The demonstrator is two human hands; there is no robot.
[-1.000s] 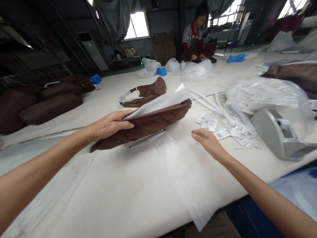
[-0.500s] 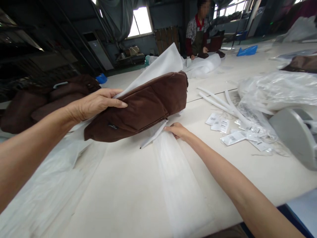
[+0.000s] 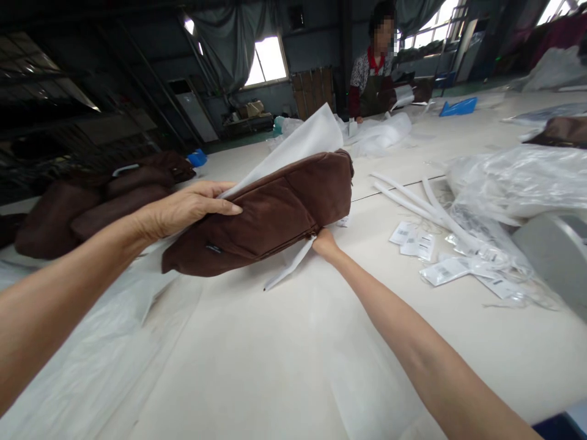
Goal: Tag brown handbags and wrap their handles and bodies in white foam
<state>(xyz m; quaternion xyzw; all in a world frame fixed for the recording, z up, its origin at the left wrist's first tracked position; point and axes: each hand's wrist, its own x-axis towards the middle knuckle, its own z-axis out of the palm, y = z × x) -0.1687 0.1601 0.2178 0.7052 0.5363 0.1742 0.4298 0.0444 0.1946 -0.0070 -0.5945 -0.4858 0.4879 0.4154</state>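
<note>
Left hand (image 3: 195, 205) pinching soft, creased brown bag (image 3: 275, 214), long, rounded, tilted over smooth white table (image 3: 257, 348); thin white sheet (image 3: 305, 140) along bag's upper edge. Right hand (image 3: 326, 244) at lower edge, fingers hidden, can't tell grip.

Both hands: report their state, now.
Left hand: closed, holding the brown bag.
Right hand: fingers hidden behind the bag; open or closed cannot be told.

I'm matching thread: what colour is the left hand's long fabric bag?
The long fabric bag is dark brown, in the head view.
</note>
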